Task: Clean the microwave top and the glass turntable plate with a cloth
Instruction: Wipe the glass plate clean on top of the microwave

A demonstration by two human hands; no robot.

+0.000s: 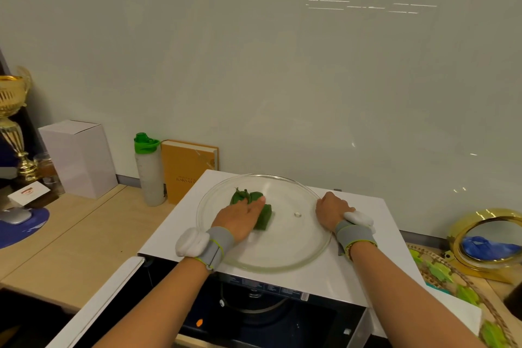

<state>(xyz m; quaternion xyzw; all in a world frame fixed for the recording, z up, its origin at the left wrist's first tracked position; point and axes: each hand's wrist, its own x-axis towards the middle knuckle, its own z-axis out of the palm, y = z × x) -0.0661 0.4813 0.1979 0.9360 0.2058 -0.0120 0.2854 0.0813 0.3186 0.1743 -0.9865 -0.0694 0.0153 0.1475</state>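
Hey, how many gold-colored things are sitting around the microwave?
2: a trophy at the far left edge, and a round gold-framed mirror on the right. Others may lie outside the view.

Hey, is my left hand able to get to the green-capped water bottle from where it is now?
Probably yes. The left hand presses the cloth on the glass plate, and the bottle stands left of the microwave with nothing between them.

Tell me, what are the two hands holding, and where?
The right hand grips the glass plate by its right rim. The left hand holds nothing; it presses flat on the green cloth.
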